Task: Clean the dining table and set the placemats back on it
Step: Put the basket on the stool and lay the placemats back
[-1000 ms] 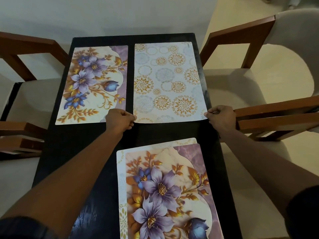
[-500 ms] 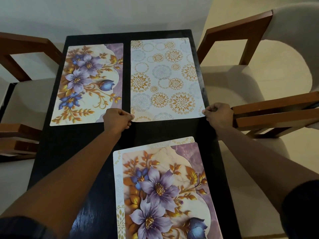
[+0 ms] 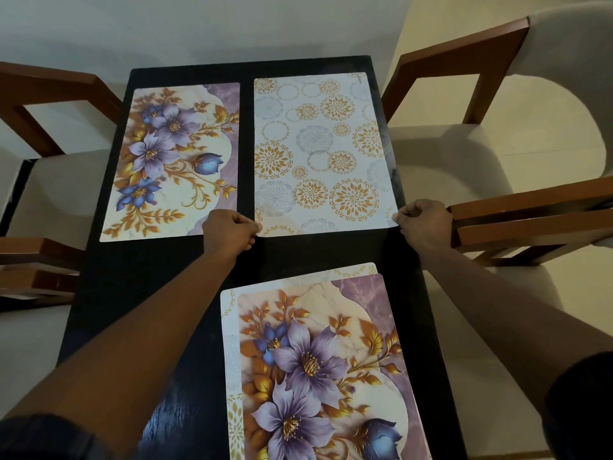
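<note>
On the black dining table (image 3: 159, 267) a white placemat with gold circles (image 3: 318, 151) lies flat at the far right. My left hand (image 3: 229, 232) pinches its near left corner and my right hand (image 3: 424, 224) pinches its near right corner. A floral placemat with purple flowers (image 3: 172, 157) lies beside it at the far left. Close to me, another floral placemat (image 3: 318, 366) lies on top of a gold-patterned one (image 3: 232, 423), of which only the left and top edges show.
Wooden chairs with pale cushions stand on both sides: one at the far right (image 3: 464, 74), one at the near right (image 3: 530, 224), two at the left (image 3: 43, 91). A pale wall lies beyond the table's far end.
Both hands stay on the gold-circle placemat's near corners; the mat has shifted slightly rightward, widening the gap to the floral mat.
</note>
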A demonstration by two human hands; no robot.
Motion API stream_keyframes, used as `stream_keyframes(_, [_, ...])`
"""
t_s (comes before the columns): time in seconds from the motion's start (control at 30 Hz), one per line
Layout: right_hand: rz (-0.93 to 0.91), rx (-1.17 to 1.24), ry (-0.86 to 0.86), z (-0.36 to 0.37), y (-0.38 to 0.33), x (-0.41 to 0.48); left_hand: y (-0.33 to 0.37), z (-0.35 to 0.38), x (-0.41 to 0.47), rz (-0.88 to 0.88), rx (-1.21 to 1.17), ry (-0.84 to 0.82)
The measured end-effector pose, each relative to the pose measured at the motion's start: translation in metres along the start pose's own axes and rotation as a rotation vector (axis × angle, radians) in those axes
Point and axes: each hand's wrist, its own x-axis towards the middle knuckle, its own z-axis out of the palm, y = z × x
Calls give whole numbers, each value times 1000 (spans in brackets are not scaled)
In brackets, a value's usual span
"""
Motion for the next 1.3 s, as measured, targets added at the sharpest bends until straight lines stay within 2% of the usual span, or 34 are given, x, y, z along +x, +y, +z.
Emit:
stream_keyframes(0.4, [9, -12, -7, -2, -2, -7, -2, 0, -8, 96, 27, 73])
stream_keyframes(0.57, [-41, -19, 12, -13, -1, -42, -11, -9, -30, 90, -29, 129])
stream_keyframes(0.73, [-94, 49, 52, -33, 11, -112, -39, -27, -96, 67, -72, 86])
stream_keyframes(0.93, [-44, 115, -171, -50, 68, -242, -116, -50, -203, 6, -178, 20])
stream_keyframes(1.17, [63, 126, -157, -44, 123, -374, -211, -75, -288, -118, -271, -63])
stream_keyframes(1.3, [98, 95, -155, -49, 145, -429, -255, -84, -338, -129, -265, -135])
